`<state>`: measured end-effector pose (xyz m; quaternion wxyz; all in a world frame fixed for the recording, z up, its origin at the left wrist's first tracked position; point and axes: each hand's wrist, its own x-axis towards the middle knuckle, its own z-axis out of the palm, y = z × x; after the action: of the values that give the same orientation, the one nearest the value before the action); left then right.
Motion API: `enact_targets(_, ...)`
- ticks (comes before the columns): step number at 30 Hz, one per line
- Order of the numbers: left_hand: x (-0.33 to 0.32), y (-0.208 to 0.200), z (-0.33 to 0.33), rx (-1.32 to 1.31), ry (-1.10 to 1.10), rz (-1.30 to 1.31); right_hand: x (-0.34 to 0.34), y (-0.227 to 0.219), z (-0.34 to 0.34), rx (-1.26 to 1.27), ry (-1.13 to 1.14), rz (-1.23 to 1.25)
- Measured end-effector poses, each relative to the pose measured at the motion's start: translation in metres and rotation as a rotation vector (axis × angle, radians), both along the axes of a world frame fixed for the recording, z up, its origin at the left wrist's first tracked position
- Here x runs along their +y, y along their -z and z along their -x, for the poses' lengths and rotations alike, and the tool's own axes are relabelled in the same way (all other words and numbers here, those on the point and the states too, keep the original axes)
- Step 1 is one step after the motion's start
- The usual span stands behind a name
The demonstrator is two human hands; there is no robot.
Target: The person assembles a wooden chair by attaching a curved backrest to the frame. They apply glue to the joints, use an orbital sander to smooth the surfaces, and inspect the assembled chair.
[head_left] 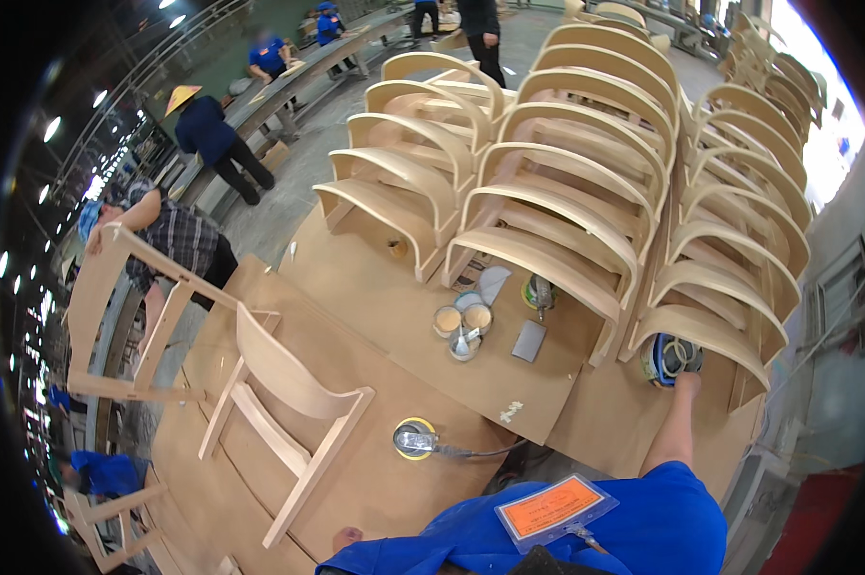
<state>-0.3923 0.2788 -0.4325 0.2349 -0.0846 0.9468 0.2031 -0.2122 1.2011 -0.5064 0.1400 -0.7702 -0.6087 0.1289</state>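
Observation:
My right arm stretches forward to a round blue-and-black thing [674, 359] with pale rings, under the front edge of the right chair stack. My right hand [687, 382] is at its near side, its fingers hidden. Only a small part of my left hand [348, 537] shows, low by the blue sleeve above the brown board [375, 508]; its fingers cannot be made out. Ahead of it lies a round sander [415, 439] with a yellow rim and a dark hose. A wooden chair frame [284, 422] stands left of the sander.
Stacked curved wooden chair frames [576, 182] fill the far side and right. Small cups [461, 321] of paste, a grey pad [528, 340] and a second sander [538, 292] sit before them. At left, a person [174, 230] holds another chair frame [102, 316]; others work farther back.

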Motion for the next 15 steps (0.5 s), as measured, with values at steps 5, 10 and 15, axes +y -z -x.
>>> enact_targets(5, -0.019, -0.029, 0.046, 0.4, -0.011, 0.097, -0.101, -0.041, 0.089, 0.166, -0.409, -0.133)
enact_targets(10, -0.016, -0.05, 0.113, 0.508, -0.014, 0.179, -0.301, -0.074, 0.199, 0.238, -1.144, 0.414)
enact_targets(15, -0.012, -0.036, 0.163, 0.382, 0.134, 0.182, -0.473, -0.094, 0.25, 0.147, -2.112, 0.413)
